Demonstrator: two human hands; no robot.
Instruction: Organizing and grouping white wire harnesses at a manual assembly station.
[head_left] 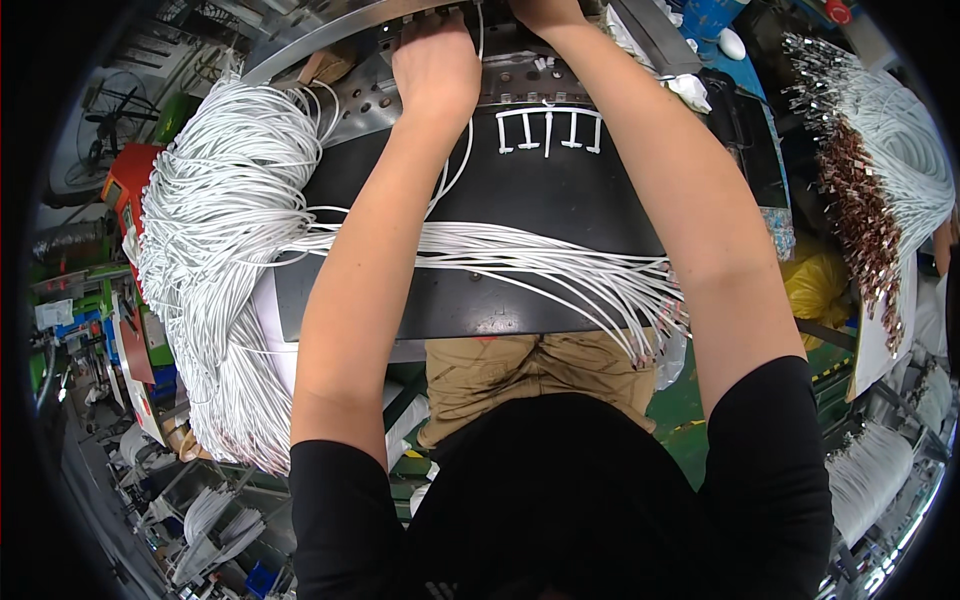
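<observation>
Nearest is the person's black shirt point(550, 500), and past it the brown trousers point(490, 370) show below the edge of a black table point(560, 200). Across this table lies a bundle of white cables point(520, 250), passing beneath the left forearm and fanning out into loose ends near the right forearm. On the left it runs into a tall heap of white cables point(225, 180) whose lower strands hang down beside the table. Farther in, between the forearms, a white plastic comb-like piece point(548, 130) lies just in front of a metal plate point(520, 82) dotted with holes. The left hand point(437, 65) reaches over this plate, its fingertips hidden at the metalwork; I cannot tell whether they pinch anything. A single white cable point(481, 28) runs up just beside that hand to the top edge. The right hand point(548, 12) is mostly cut off there, so its grip cannot be told either. Left of the left hand sits a brown block point(332, 65); well off to the right hangs another bunch of white cables point(905, 150) with brown ends.
</observation>
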